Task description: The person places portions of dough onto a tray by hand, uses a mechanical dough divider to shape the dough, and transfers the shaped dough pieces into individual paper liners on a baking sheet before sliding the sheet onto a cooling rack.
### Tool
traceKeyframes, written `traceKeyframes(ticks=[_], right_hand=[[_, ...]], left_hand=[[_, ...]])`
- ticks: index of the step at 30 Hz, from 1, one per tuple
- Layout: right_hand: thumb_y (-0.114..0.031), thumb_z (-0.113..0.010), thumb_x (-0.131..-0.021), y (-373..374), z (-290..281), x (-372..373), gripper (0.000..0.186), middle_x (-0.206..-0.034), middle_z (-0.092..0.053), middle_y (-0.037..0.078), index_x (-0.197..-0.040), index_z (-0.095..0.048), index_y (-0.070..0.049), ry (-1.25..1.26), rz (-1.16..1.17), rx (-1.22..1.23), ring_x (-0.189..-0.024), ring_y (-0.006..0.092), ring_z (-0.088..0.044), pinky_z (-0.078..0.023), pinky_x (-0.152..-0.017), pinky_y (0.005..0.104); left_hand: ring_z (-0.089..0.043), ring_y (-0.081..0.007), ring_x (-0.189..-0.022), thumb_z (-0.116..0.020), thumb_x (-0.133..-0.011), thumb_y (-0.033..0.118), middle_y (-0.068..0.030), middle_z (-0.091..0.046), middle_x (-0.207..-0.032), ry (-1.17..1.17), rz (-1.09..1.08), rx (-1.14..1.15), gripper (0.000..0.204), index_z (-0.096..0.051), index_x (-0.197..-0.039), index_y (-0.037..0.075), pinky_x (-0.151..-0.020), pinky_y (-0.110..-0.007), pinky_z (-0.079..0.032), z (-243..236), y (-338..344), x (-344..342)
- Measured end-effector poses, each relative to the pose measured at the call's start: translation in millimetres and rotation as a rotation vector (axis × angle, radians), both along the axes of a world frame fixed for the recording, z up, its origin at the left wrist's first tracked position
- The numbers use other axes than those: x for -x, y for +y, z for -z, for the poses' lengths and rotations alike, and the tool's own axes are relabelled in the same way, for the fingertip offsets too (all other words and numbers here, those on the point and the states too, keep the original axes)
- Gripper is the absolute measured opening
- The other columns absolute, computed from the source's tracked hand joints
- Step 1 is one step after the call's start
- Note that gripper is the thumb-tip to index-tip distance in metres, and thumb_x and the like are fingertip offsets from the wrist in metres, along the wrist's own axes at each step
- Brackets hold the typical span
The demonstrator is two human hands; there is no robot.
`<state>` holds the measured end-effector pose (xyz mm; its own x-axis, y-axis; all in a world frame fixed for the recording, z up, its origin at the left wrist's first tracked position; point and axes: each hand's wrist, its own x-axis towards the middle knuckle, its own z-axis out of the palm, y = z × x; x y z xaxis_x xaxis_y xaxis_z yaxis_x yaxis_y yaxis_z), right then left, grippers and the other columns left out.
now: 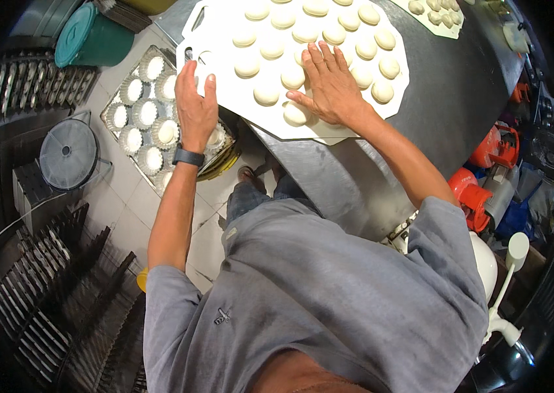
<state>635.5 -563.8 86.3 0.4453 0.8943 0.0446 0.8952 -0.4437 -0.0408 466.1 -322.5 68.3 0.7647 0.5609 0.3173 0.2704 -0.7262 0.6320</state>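
A white board (234, 98) with angled edges and handle slots lies on the metal table, bearing several smooth round dough balls (266, 93). My right hand (332, 88) rests over the middle of them, palm down and fingers stretched. Dough beneath its fingers is partly hidden. At the board's left edge is my left hand (196, 108), a dark band on its wrist; its fingers point up beside a handle slot, with the thumb apart. Nothing shows in its grasp, and whether it touches the board I cannot tell.
Left of the metal table (447, 78), fluted tins (148, 112) holding pale dough stand on a tray. A second white board (431, 26) carries shaped dough at the far right. A teal lidded bin (97, 39), a round fan (67, 154), racks (35, 308) and red containers (470, 196) surround me.
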Motion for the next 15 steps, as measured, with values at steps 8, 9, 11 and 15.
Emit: traceKeyframes(ticks=[8,9,11,15], right_hand=[[-0.069,-0.045,-0.093,10,16,-7,0.092,-0.147,-0.041,0.03,-0.138,-0.044,0.011,-0.035,-0.05,-0.163,-0.14,0.0452,-0.035,-0.025,-0.118,0.0532],[-0.069,-0.045,-0.093,8,9,-11,0.092,-0.147,-0.041,0.03,-0.138,-0.044,0.011,-0.042,-0.036,-0.157,-0.14,0.0452,-0.035,-0.025,-0.118,0.0532],[-0.062,-0.05,-0.094,3,-8,-21,0.081,-0.139,-0.048,0.03,-0.133,-0.048,0.009,0.262,-0.001,-0.193,-0.134,0.0449,-0.041,-0.029,-0.115,0.0512],[-0.044,-0.061,-0.094,-66,-46,-22,0.069,-0.14,-0.049,0.029,-0.136,-0.046,0.008,0.122,0.105,-0.464,-0.132,0.0435,-0.044,-0.032,-0.114,0.0504]], left_hand=[[-0.047,-0.0376,-0.133,-0.054,-0.099,0.016,-0.021,-0.052,-0.14,-0.013,0.277,-0.069,0.044,-0.049,-0.139,-0.001,-0.113,-0.046,-0.035,-9,-53,-5],[-0.047,-0.0376,-0.133,-0.054,-0.099,0.016,-0.021,-0.052,-0.14,-0.021,0.291,-0.064,0.044,-0.049,-0.139,-0.001,-0.113,-0.046,-0.035,-11,-58,-6],[-0.046,-0.038,-0.134,-0.056,-0.097,0.013,-0.0198,-0.051,-0.142,0.021,0.361,-0.086,0.045,-0.049,-0.14,-0.001,-0.114,-0.047,-0.035,-10,-65,-7],[-0.044,-0.0376,-0.136,-0.056,-0.096,0.012,-0.019,-0.05,-0.144,0.049,0.387,-0.081,0.047,-0.048,-0.141,0.0,-0.116,-0.047,-0.033,-7,-71,10]])
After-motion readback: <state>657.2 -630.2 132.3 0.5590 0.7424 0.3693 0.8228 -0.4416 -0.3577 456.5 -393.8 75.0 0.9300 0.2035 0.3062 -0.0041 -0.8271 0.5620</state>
